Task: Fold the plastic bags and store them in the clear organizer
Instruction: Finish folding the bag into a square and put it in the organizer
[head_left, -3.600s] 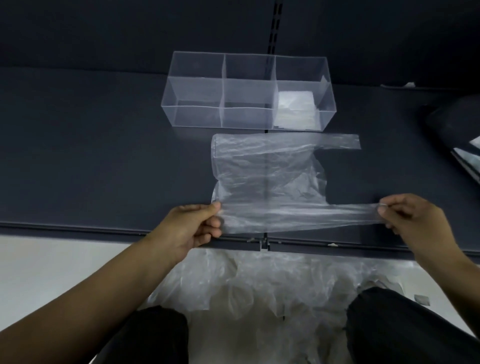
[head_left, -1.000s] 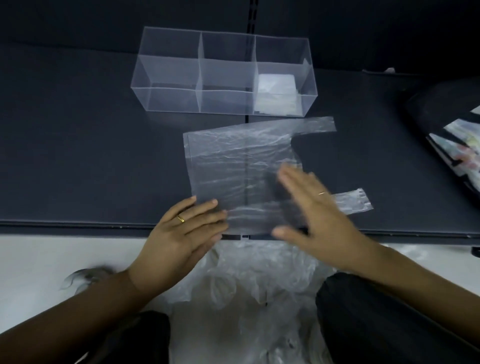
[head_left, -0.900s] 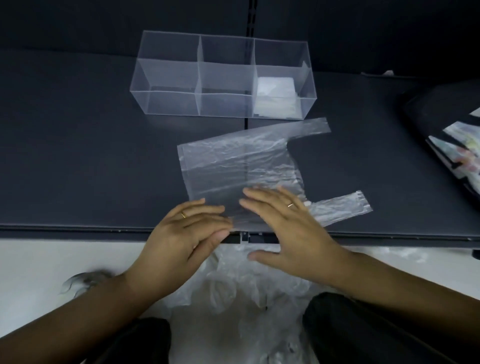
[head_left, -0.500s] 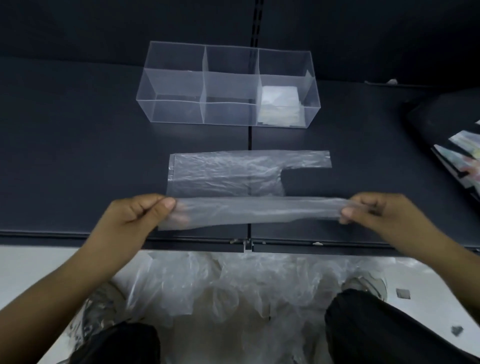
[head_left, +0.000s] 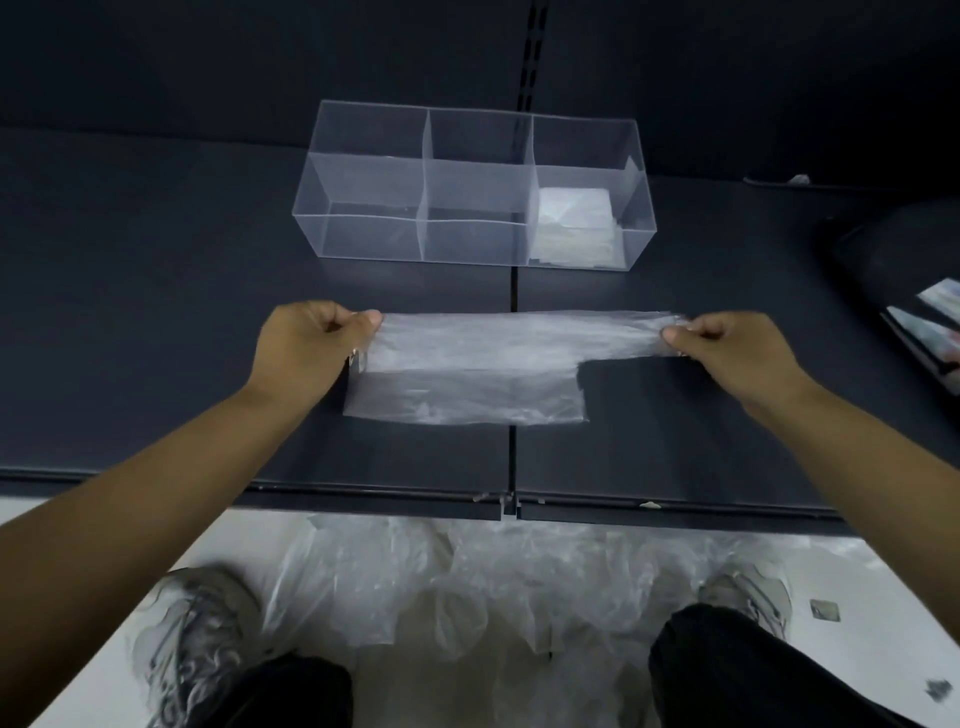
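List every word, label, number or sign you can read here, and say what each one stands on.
No text here can be read.
The plastic bag on the shelf: plain, no print visible.
The clear organizer: no label visible.
The folded bags in its right compartment: no print visible.
The dark object at the right edge: its coloured patches may be print, but they are too blurred to read.

I seem to be in a shop: dark metal shelf (head_left: 156, 312), slotted upright (head_left: 530, 62) behind, pale floor (head_left: 78, 535) underfoot.
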